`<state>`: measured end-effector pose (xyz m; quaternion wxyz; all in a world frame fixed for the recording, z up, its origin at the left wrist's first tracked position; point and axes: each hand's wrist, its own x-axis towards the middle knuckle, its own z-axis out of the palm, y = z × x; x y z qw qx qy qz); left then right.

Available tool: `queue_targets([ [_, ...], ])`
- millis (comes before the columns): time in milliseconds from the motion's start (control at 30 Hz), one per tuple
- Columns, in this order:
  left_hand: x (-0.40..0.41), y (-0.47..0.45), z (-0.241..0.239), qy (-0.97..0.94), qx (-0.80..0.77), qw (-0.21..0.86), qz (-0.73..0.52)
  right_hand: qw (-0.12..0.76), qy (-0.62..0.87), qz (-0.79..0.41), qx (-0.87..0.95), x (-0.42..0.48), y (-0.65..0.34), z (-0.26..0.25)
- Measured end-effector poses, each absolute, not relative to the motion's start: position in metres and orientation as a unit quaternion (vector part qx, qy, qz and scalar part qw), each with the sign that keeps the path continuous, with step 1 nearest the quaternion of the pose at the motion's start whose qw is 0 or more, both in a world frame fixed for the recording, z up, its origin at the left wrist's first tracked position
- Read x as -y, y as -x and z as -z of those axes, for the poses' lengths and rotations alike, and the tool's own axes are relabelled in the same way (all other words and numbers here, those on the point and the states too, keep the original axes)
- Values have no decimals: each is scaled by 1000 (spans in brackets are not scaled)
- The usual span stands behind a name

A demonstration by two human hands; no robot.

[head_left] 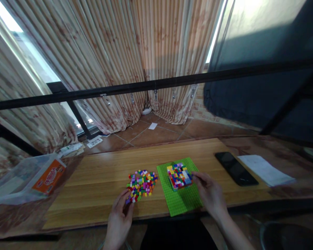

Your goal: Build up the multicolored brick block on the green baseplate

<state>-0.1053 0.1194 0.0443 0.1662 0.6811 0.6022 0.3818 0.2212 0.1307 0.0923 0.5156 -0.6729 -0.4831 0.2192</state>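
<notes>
A square structure of multicoloured toy bricks (pixel 178 176) rises from a green studded baseplate (pixel 184 201). At its right edge is my right hand (pixel 211 196), thumb and forefinger pinched together. Whatever small thing may be between those fingertips is hidden. To the left of the baseplate lies a loose pile of small toy bricks (pixel 143 182) in mixed colours. My left hand (pixel 119 215) rests at the pile's near left edge. Its thumb and forefinger are apart, with the fingertips touching or close to the outermost bricks.
The baseplate and pile share a wooden board (pixel 99 184). A black phone (pixel 236 168) and white paper (pixel 266 169) lie to the right. At far left stands a clear plastic box (pixel 21 173) with an orange label. A black rail (pixel 151 85) crosses before the curtains (pixel 114 45).
</notes>
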Motion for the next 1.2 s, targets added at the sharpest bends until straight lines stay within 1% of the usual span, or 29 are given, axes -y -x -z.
queue_targets([
  [133,-120,105,-46,-683,-601,162,-381,503,675,-208,498,-150,-225,-89],
  [400,-120,104,-46,-685,-604,147,-379,501,674,-251,481,-166,-228,-79],
  [667,-118,103,-49,-681,-618,147,-365,488,681,-264,478,-170,-227,-85],
  [833,-119,103,-48,-684,-615,149,-363,500,682,-268,462,-168,-224,-87],
  [933,-119,104,-45,-687,-616,143,-359,477,696,-231,485,-167,-221,-89],
  [1067,-118,104,-45,-688,-618,142,-354,416,719,-150,536,-165,-215,-94],
  [1200,-118,103,-47,-689,-618,136,-355,389,724,-114,558,-164,-210,-99],
])
